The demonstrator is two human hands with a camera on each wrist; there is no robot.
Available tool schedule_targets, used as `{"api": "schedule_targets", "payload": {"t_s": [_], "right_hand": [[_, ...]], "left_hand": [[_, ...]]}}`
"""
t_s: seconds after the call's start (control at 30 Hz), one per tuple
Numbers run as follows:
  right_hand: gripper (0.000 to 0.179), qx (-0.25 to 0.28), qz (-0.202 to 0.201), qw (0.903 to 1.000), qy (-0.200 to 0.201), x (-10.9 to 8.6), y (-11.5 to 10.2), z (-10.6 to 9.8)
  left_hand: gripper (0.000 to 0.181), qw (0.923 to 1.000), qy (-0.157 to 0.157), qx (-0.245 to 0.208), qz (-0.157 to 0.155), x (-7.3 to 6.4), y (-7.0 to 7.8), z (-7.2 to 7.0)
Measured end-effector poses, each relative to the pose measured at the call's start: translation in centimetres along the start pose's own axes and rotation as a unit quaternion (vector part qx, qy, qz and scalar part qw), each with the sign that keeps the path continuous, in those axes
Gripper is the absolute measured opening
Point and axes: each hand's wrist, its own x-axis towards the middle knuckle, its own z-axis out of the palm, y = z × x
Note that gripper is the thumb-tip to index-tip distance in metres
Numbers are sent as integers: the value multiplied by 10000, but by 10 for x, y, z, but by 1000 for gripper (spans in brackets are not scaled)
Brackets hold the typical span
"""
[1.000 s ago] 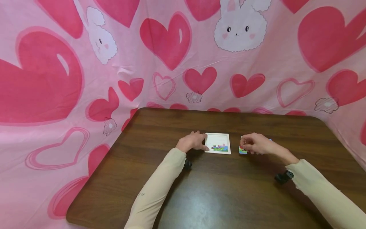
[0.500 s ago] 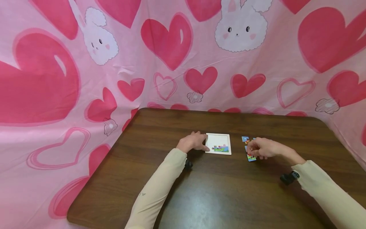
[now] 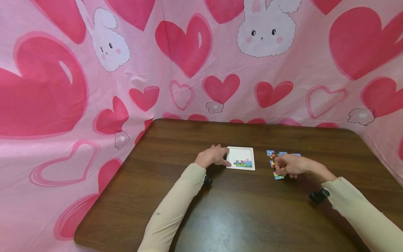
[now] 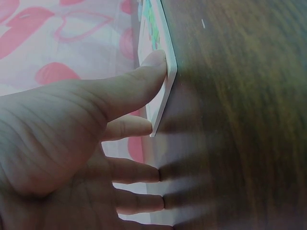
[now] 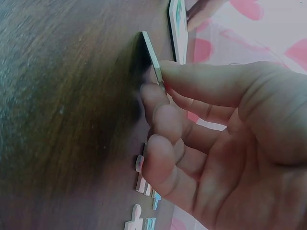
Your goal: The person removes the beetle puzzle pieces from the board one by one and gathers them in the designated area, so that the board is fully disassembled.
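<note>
A white-framed puzzle tray [image 3: 237, 153] lies flat on the table, with a few joined picture pieces [image 3: 244, 163] in its near right part. Beside its left edge is my left hand [image 3: 212, 156]; in the left wrist view the thumb [image 4: 154, 58] rests on the tray's rim and the index fingertip touches a corner, the other fingers extended to the table. My right hand [image 3: 292, 163] pinches a colourful puzzle piece [image 3: 278, 175] between thumb and fingers. In the right wrist view that piece [image 5: 152, 55] appears edge-on, tilted, close over the table.
Several loose puzzle pieces [image 3: 270, 153] lie right of the tray, some partly hidden behind the right hand. The brown table [image 3: 226, 210] has rounded corners, and a pink heart-print cloth [image 3: 189, 52] hangs behind it and on the left.
My right hand has moved right and nearer with the pinched puzzle piece, away from the tray. More loose pieces now show behind it. The left hand stays at the tray.
</note>
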Motion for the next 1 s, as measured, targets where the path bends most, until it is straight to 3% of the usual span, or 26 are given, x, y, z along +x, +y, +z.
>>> {"api": "schedule_targets", "payload": {"t_s": [0.33, 0.77, 1.0], "right_hand": [[20, 71, -19, 10000, 55, 1, 2, 4], [26, -586, 261, 9977, 218, 4, -10, 3], [19, -584, 119, 9974, 412, 12, -18, 4]], "left_hand": [[70, 9999, 50, 62, 95, 1, 0, 2], [70, 9999, 44, 68, 83, -3, -1, 0], [71, 9999, 53, 68, 122, -3, 0, 2]]}}
